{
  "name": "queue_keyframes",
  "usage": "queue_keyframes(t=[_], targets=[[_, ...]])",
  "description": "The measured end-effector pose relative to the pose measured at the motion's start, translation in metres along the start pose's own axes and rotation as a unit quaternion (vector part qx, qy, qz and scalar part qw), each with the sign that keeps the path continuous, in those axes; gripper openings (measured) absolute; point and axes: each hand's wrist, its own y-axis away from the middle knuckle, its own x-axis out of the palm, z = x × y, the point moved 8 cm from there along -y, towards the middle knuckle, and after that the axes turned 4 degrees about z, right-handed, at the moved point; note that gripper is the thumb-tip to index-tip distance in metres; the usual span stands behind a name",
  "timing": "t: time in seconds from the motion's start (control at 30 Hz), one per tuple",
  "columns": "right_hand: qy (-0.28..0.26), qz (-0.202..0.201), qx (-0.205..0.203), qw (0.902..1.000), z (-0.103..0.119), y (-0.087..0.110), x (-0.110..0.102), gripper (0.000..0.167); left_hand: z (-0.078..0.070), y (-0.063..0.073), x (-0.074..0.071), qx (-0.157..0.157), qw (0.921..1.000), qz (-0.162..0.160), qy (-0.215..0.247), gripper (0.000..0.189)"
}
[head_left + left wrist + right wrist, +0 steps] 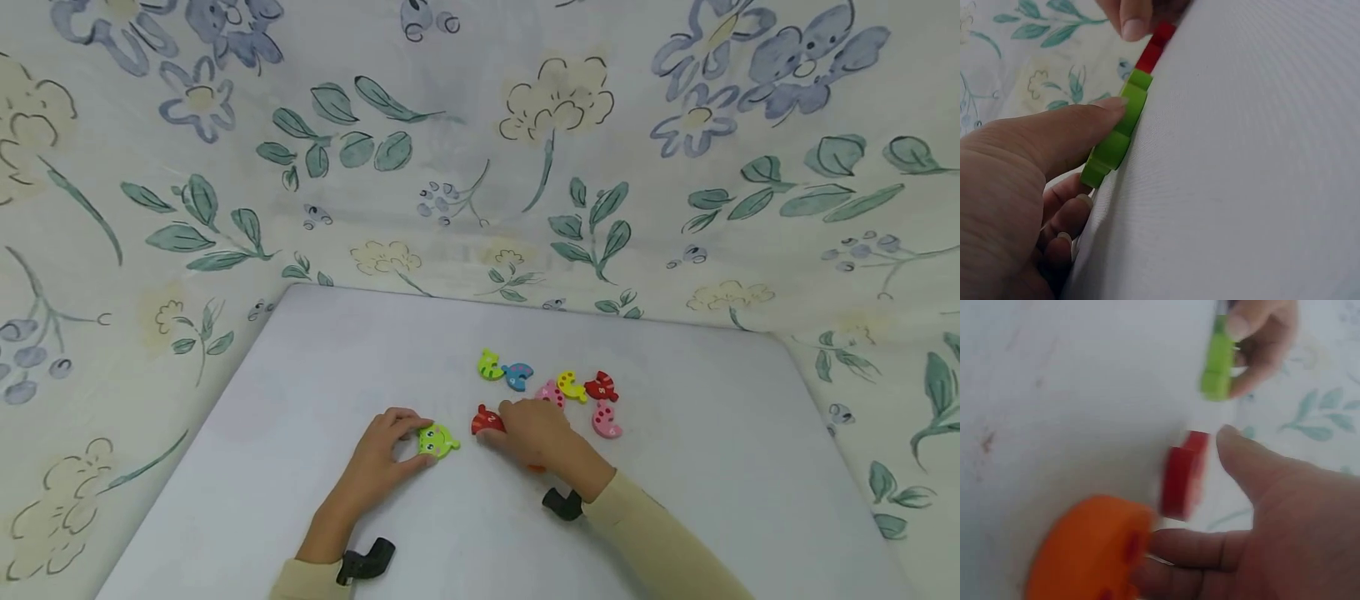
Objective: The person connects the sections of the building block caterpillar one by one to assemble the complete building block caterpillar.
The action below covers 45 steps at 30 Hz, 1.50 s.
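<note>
Green face piece (435,443): lower middle of the head frame, pinched by the left hand (375,463), thumb against fingers. Red piece (487,421) just right of it, right hand (543,437) there too (whether gripping, cannot tell). My judgement: hold green still, slide red flat — clear of the orange piece (1085,550), lower left in right-wrist view.

White surface (1241,156): matt, finely woven cloth by its look. Green face piece (437,441): smooth, paint-like, faint satin; wood or plastic, cannot tell. Red piece (485,421), orange piece (1082,556): smooth-sided too (blurred in right wrist view). Floral sheet (465,250) beyond surface's far edge: matt, cloth-like. Beige sleeve (660,533): soft, matt fabric. Black wrist mount (367,562): smooth, plastic-looking.
</note>
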Motion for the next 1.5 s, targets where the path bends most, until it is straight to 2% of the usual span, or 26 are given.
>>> queue_keyframes(t=[0.1,0.23,0.33,0.43,0.53,0.8,0.93,1.23,1.5], targets=[[0.017,-0.018,-0.038,0.999,0.003,0.007,-0.005,0.061,0.0,0.001,0.0,-0.002,1.0,0.0,0.001,0.051],[0.014,-0.021,-0.115,0.993,0.012,0.012,-0.008,0.071,0.002,0.001,-0.001,-0.003,1.0,-0.003,-0.001,0.051],[0.011,-0.011,-0.144,0.9894,0.017,0.01,-0.005,0.062,0.003,0.001,-0.001,0.004,1.0,-0.008,0.0,0.052],[0.022,-0.023,-0.137,0.9901,0.017,0.007,-0.003,0.056,0.002,0.001,-0.001,0.014,0.9998,-0.01,0.003,0.051],[0.022,-0.039,-0.123,0.9914,0.016,0.004,-0.003,0.057,0.002,0.0,0.0,0.015,0.9998,-0.011,-0.001,0.051],[-0.032,-0.042,-0.109,0.9926,0.022,0.005,-0.003,0.061,0.003,0.001,0.0,0.007,0.9999,-0.008,0.003,0.051],[-0.028,-0.054,-0.118,0.9912,0.031,0.004,-0.005,0.062,0.003,0.0,0.0,0.008,0.9999,-0.01,0.003,0.051],[-0.004,-0.065,-0.161,0.9848,0.051,-0.002,-0.001,0.05,-0.001,0.0,0.0,0.016,0.9997,-0.01,0.013,0.05],[-0.001,-0.077,-0.142,0.9868,0.056,-0.003,0.004,0.048,0.0,0.001,-0.002,0.014,0.9998,-0.011,0.008,0.05]])
